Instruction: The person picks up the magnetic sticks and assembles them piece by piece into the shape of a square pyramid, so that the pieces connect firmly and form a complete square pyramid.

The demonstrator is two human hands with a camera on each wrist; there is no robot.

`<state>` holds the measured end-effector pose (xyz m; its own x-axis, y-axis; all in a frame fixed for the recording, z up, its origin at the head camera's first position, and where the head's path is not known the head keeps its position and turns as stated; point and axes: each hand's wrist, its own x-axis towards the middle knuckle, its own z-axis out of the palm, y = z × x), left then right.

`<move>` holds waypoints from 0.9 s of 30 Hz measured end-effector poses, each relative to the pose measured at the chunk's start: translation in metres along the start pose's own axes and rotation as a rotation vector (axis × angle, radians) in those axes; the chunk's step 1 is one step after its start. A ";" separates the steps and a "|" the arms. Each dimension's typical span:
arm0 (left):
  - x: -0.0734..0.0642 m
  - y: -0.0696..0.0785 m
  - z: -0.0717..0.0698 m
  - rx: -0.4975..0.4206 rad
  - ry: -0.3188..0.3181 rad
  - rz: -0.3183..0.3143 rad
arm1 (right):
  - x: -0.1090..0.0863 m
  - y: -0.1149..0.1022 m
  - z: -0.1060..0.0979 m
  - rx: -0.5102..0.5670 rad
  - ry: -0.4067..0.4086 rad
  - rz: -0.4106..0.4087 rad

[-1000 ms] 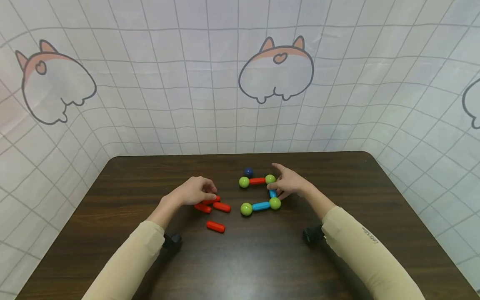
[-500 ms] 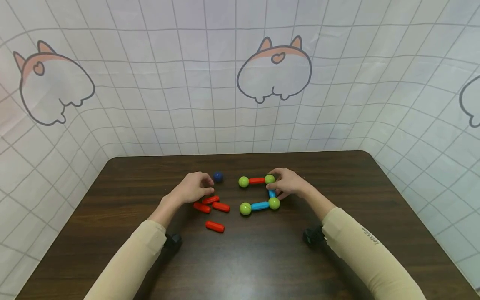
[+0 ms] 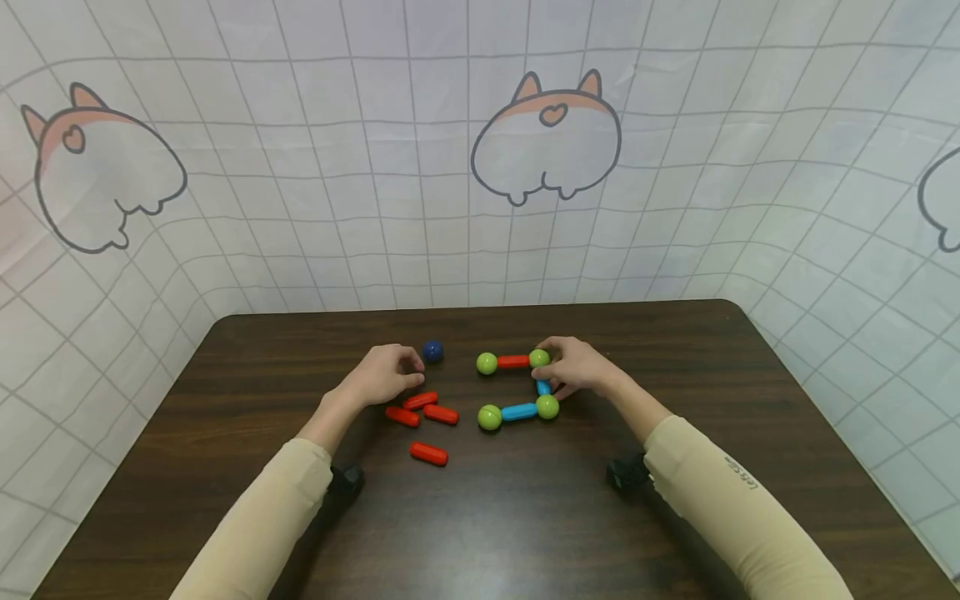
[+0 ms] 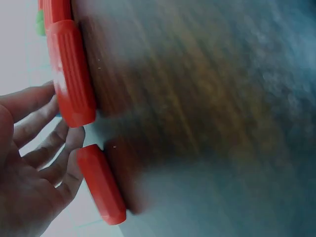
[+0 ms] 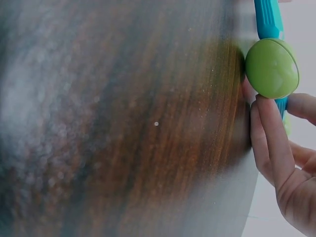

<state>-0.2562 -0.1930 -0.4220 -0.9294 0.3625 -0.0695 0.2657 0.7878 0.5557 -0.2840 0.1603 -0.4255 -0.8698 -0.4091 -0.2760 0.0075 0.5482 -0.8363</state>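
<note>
My left hand (image 3: 381, 373) hovers with loosely bent fingers just behind several red rods (image 3: 440, 414) and holds nothing. A dark blue ball (image 3: 432, 351) sits beyond its fingertips, apart from them. On the right, green balls (image 3: 487, 363) join a red rod (image 3: 513, 362) and two blue rods (image 3: 519, 412) in a shape open to the left. My right hand (image 3: 581, 364) has index finger and thumb about the far right green ball (image 3: 539, 357). In the right wrist view, its other fingers touch the nearer green ball (image 5: 272, 68), partly hiding the blue rod between.
The dark wooden table (image 3: 487, 525) has rounded far corners. A white gridded curtain (image 3: 345, 208) with cartoon animals surrounds its back and sides. A lone red rod (image 3: 429, 453) lies nearest the person. Black wrist cameras (image 3: 626, 472) sit under both forearms.
The blue ball has moved left, from behind the joined pieces to beside the left hand. My left hand has come up off the red rods. The right index finger has bent in around the green ball.
</note>
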 end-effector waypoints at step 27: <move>0.002 0.021 0.002 -0.052 -0.161 0.085 | -0.002 0.002 0.002 -0.001 0.013 -0.010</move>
<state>-0.2523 -0.1749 -0.4118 -0.8500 0.5051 -0.1496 0.3243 0.7255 0.6070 -0.2813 0.1613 -0.4277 -0.8764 -0.4047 -0.2612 -0.0019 0.5451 -0.8383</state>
